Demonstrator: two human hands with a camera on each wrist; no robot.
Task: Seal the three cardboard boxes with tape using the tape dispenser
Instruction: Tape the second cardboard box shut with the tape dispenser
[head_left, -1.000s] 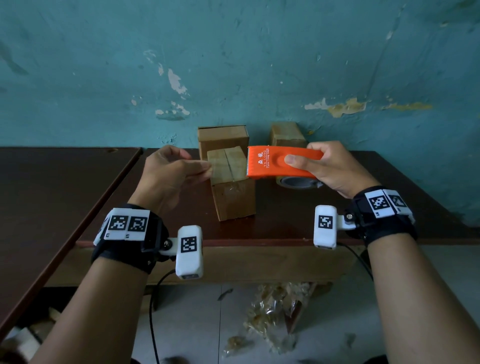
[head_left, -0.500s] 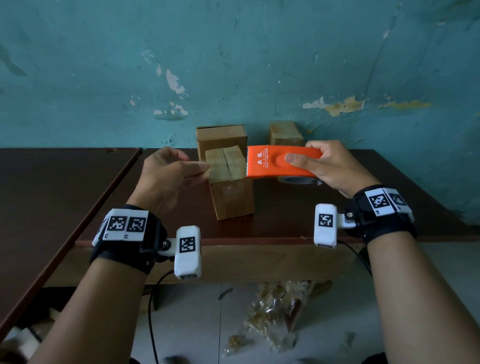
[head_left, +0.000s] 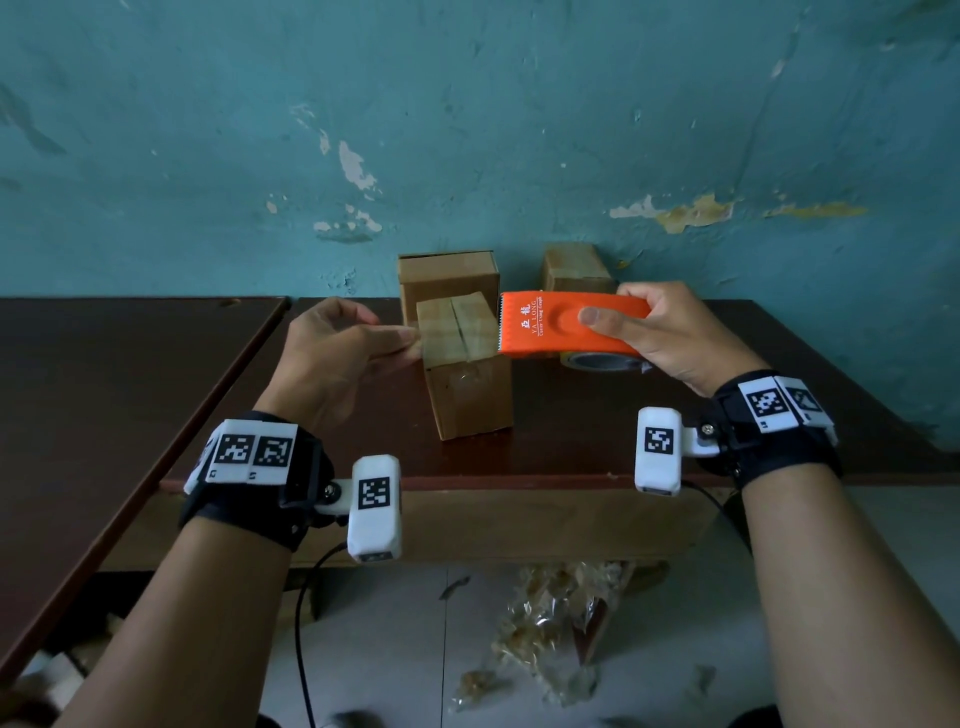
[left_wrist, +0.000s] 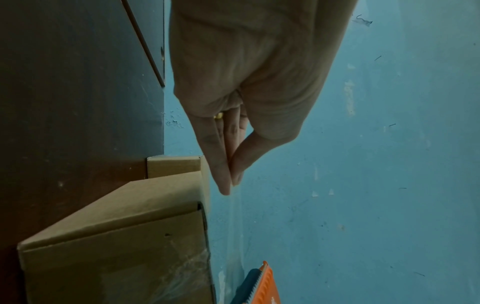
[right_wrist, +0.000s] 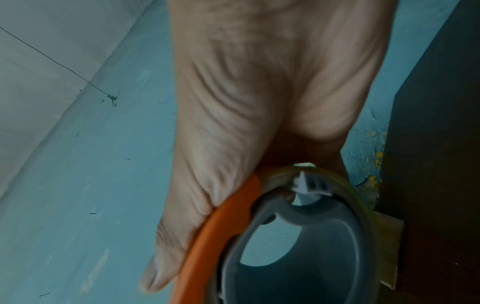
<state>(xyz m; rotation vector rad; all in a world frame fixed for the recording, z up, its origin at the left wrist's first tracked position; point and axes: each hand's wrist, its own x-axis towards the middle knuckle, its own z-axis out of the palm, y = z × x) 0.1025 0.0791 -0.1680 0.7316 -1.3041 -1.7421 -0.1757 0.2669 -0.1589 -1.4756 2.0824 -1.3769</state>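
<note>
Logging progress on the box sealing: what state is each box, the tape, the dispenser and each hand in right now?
Front box: flaps shut, top seam untaped.
Back box: shut.
Right box: shut.
Tape: stretched above front box.
Dispenser: held up.
Left hand: pinches tape end.
Right hand: grips dispenser.

Near cardboard box (head_left: 465, 364) stands mid-worktop (head_left: 571, 441); taller box (head_left: 447, 275) touches it behind, third box (head_left: 576, 270) farther right against wall (head_left: 467, 130). Left hand (head_left: 332, 358) blocks box's left flank, tape dispenser (head_left: 566, 325) in right hand (head_left: 675, 332) blocks right. Clear tape strip (left_wrist: 233, 226) spans just above box top. Bare worktop in front of box and far right, passable.
</note>
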